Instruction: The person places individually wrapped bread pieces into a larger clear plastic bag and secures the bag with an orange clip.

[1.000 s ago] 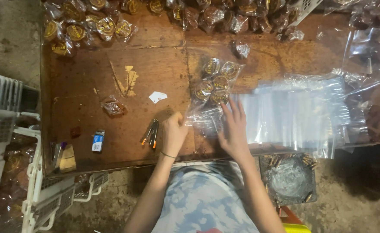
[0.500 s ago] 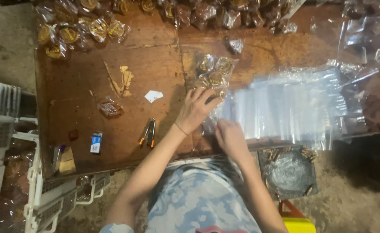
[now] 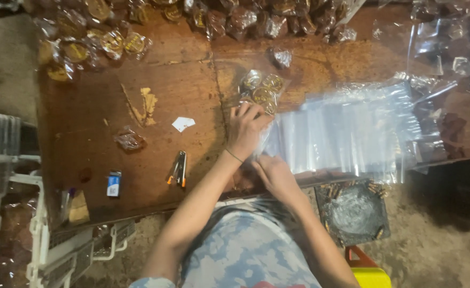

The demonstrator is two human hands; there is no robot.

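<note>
The left hand [image 3: 247, 130] lies flat on a clear bag of round gold-topped sweets [image 3: 260, 92], pressing it down on the brown table [image 3: 139, 154]. The right hand [image 3: 275, 173] pinches the bag's near end shut. A stack of empty clear bags [image 3: 352, 130] lies just beside it.

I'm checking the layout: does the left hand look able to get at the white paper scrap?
Probably yes: the left hand rests on the clear bag, and only bare wooden table lies between it and the white paper scrap.
</note>
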